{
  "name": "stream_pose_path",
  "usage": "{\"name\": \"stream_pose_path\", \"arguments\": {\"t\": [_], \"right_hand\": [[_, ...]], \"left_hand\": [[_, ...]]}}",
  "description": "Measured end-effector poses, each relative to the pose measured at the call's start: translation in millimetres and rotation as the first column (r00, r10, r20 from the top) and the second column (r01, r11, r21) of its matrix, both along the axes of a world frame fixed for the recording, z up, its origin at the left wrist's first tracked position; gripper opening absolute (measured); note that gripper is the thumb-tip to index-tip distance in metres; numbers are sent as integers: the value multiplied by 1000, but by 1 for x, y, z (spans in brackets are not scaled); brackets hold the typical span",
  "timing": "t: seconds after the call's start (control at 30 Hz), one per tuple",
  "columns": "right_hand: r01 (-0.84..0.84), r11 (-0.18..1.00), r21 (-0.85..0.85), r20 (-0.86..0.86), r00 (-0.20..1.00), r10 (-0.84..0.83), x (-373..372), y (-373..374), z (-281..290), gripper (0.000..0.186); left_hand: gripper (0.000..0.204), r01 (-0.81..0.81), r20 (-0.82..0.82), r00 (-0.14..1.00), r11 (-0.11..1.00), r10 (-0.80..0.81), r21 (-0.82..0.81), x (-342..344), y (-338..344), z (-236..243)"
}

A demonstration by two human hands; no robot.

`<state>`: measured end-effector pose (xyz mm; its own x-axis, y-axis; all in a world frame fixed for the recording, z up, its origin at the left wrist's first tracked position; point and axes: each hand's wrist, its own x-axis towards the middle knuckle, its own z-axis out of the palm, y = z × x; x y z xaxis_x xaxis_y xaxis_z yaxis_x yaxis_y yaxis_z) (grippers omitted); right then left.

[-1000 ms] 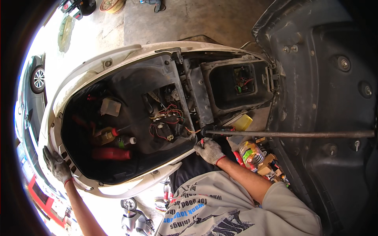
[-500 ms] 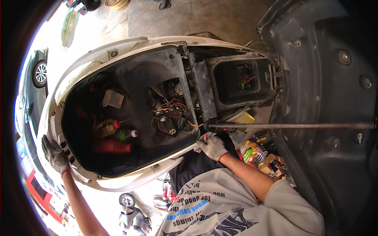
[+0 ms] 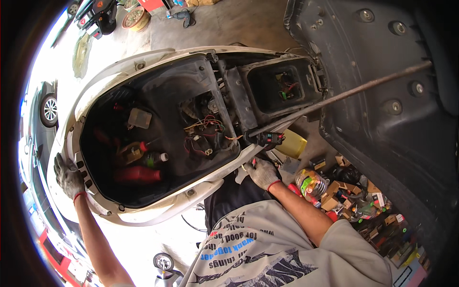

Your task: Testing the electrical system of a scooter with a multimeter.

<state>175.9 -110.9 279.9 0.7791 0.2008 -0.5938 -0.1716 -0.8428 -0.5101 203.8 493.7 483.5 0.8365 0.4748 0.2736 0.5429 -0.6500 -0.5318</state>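
Observation:
My left hand (image 3: 69, 177), in a grey glove, rests with fingers spread on the left end of the white scooter body's rim (image 3: 76, 131). My right hand (image 3: 258, 172), also gloved, is closed around a small red thing below a black switch block (image 3: 270, 138) at the near rim. A long metal rod (image 3: 363, 88) runs from beside that block up across the raised black seat (image 3: 373, 62). The open black storage tub (image 3: 158, 86) holds a red bottle (image 3: 141, 174), other containers and a tangle of coloured wires (image 3: 205, 123). A smaller compartment (image 3: 263, 91) with wires lies right of it.
A yellow plastic container (image 3: 294, 146) is right of the switch block. A pile of boxes (image 3: 334, 193) and bottles covers the floor at the lower right. A drill (image 3: 181, 18), a flowerpot (image 3: 135, 18) and a car wheel (image 3: 49, 110) are beyond the scooter.
The seat and the rod's far end have swung upward in the picture, exposing more of the floor pile. My right hand has shifted slightly up and right, still closed.

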Motion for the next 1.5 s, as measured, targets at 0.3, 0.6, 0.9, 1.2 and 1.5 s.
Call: {"name": "stream_pose_path", "arguments": {"t": [0.3,0.6,0.9,1.2,1.5], "right_hand": [[136,990,-48,9,991,-136,-56,-27,11,29],[275,958,-78,67,961,-270,-89,-43,24,28],[507,862,9,72,859,-506,-123,-57,24,28],[696,692,192,67,694,-717,-148,-53,-4,25],[676,724,137,199,697,-689,-152,-53,-33,25]], "left_hand": [[50,-81,-21,997,997,81,-1,5,-11,5],[52,-104,-24,994,994,103,-42,4,-21,11],[54,-104,-27,994,990,102,-96,4,-18,13],[60,17,52,999,915,5,-404,-13,28,19],[61,100,66,995,878,-78,-468,-17,6,18]]}}
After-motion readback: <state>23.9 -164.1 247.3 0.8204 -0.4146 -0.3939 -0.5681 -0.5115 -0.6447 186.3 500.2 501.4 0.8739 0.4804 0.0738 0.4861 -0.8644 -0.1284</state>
